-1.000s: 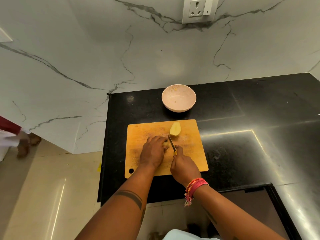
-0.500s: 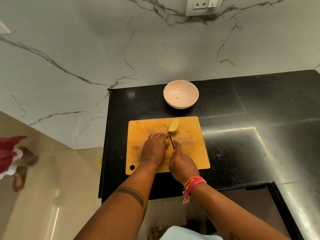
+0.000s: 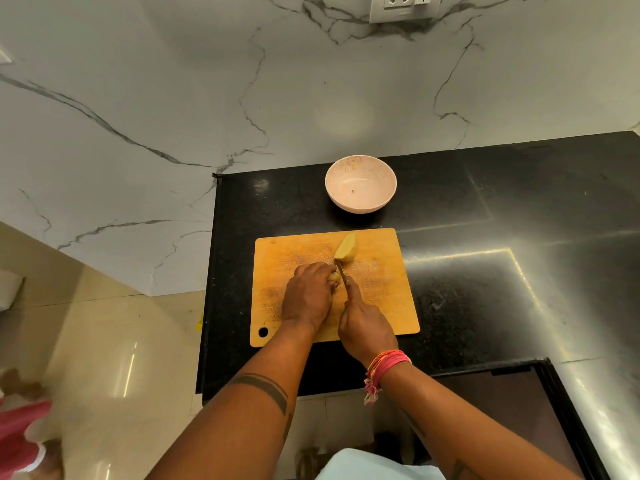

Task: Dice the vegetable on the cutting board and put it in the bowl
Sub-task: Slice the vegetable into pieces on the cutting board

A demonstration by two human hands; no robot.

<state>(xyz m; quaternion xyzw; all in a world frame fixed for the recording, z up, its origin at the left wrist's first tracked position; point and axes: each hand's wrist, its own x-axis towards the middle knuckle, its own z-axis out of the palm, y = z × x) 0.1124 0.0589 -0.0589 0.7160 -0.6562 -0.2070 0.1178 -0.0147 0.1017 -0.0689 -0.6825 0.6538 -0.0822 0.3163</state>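
A: As the head view is read from the near edge, what is seen on the wooden cutting board [image 3: 381,292]?

B: Two pale yellow pieces of a vegetable, likely a potato, are seen. One potato half [image 3: 345,251] is laid near the far edge of the board, apart from the hands. A smaller potato piece [image 3: 334,277] is pinned to the board under the curled fingers of the left hand [image 3: 308,297], so that grip is clenched around the piece, most of which is hidden.

A: And the right hand [image 3: 365,329]?

B: A small knife [image 3: 343,276] is grasped by it. The handle is wrapped in the fingers, the forefinger is laid along the top, and the dark blade is set just beside the held piece, pointing away from the person. Whether the edge is in the flesh cannot be told.

A: Where is the bowl [image 3: 360,183] placed?

B: It is stood on the black worktop [image 3: 485,271] beyond the board's far edge, well apart from the hands. Only a few small specks are seen inside it.

A: Anything else?

B: A band of red and orange threads [image 3: 386,363] is worn on the right wrist. A socket plate [image 3: 403,6] is fixed to the marble wall [image 3: 173,98] behind.
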